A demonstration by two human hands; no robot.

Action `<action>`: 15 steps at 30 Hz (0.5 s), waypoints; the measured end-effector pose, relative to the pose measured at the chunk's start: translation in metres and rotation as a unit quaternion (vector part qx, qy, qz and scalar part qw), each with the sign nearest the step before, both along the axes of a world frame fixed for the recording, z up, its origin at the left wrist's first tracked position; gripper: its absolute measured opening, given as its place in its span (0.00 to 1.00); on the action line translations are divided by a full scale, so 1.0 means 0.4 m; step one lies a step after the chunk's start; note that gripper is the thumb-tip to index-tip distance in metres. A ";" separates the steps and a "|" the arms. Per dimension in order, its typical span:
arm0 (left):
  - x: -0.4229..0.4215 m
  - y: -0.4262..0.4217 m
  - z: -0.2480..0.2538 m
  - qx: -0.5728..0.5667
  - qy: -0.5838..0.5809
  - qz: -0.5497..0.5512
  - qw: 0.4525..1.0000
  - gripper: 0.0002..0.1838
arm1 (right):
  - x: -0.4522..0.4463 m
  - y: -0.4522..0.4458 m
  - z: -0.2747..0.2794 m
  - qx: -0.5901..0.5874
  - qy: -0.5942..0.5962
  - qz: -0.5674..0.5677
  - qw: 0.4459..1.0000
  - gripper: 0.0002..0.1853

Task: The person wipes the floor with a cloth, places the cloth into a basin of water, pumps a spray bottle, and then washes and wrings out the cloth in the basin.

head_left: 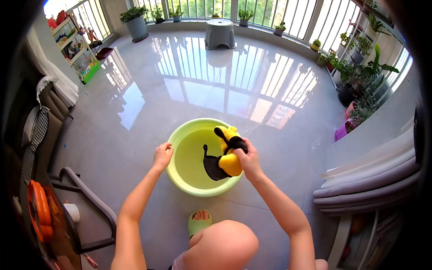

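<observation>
A light green round basin (204, 192) stands on the floor in front of me with what looks like water inside. Over its right side my right hand (248, 158) grips a yellow and black soft plush toy (230, 164). The toy's black part, with a thin strand ending in a small knob, hangs over the basin. My fingers hide part of the toy. My left hand (163, 156) is at the basin's left rim, holding nothing, with fingers loosely bent and a gap to the thumb; whether it touches the rim, I cannot tell.
My foot in a green slipper (200, 221) is just before the basin. A grey stool (220, 34) stands at the back. Potted plants (355, 67) line the right, a shelf (74, 45) the far left. A dark chair frame (85, 193) is near my left arm, curtains (369, 180) on the right.
</observation>
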State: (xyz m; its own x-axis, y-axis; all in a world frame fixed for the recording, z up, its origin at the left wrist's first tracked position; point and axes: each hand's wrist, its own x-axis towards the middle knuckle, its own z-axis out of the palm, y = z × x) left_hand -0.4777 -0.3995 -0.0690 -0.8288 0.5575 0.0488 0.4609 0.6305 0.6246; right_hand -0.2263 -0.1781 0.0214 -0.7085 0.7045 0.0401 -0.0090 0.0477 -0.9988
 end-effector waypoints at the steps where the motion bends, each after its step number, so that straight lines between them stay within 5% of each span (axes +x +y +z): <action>1: -0.009 0.008 -0.011 -0.024 0.072 -0.001 0.997 0.19 | -0.013 -0.012 -0.040 0.089 -0.035 -0.016 0.995 0.20; 5: -0.030 0.072 -0.033 -0.053 0.098 0.013 0.994 0.22 | -0.028 -0.024 -0.188 0.215 -0.130 0.027 0.968 0.27; 7: -0.063 0.092 -0.064 -0.097 0.091 -0.005 0.991 0.23 | -0.008 -0.030 -0.135 0.314 -0.276 0.079 0.905 0.34; 9: -0.103 0.096 -0.070 -0.089 0.044 -0.046 0.994 0.24 | 0.013 -0.002 -0.129 0.361 -0.288 0.029 0.886 0.42; 11: -0.132 0.112 -0.030 -0.082 -0.004 -0.083 0.993 0.25 | 0.034 0.019 -0.168 0.337 -0.367 -0.091 0.862 0.41; 15: -0.203 0.107 -0.024 -0.178 -0.099 -0.170 0.964 0.24 | 0.067 0.030 -0.239 0.141 -0.388 -0.094 0.906 0.34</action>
